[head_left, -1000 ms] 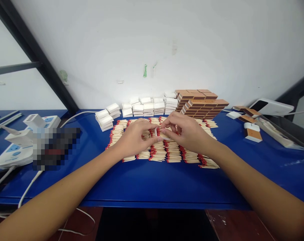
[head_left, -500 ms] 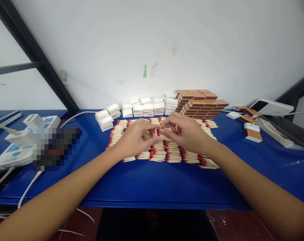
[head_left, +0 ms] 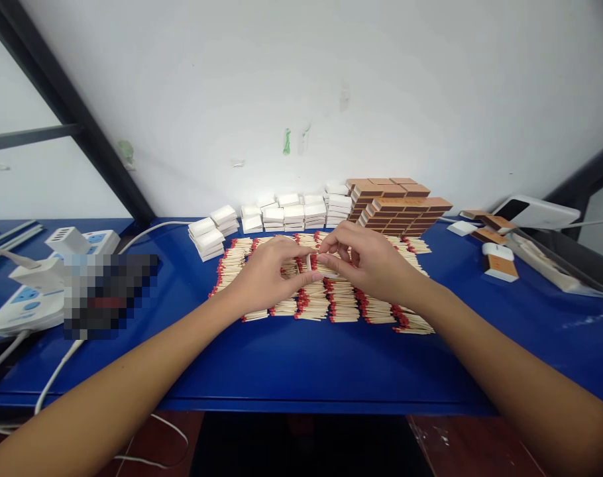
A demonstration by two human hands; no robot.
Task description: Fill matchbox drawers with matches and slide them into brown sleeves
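A small white matchbox tray (head_left: 309,262) with red match heads showing in it is held up between both hands. My left hand (head_left: 268,273) pinches its left end between thumb and forefinger. On the other side, my right hand (head_left: 374,262) grips the tray with thumb and bent fingers, which hide much of it. Beneath and around the hands, rows of loose red-tipped matches (head_left: 344,310) cover the middle of the blue table (head_left: 291,371).
Stacked white trays (head_left: 294,215) line the wall, beside a pile of brown matchboxes (head_left: 405,207). Loose boxes (head_left: 501,266) and a white device (head_left: 545,211) lie right. At left are a power strip (head_left: 28,301) with cables and a pixelated dark object (head_left: 120,288).
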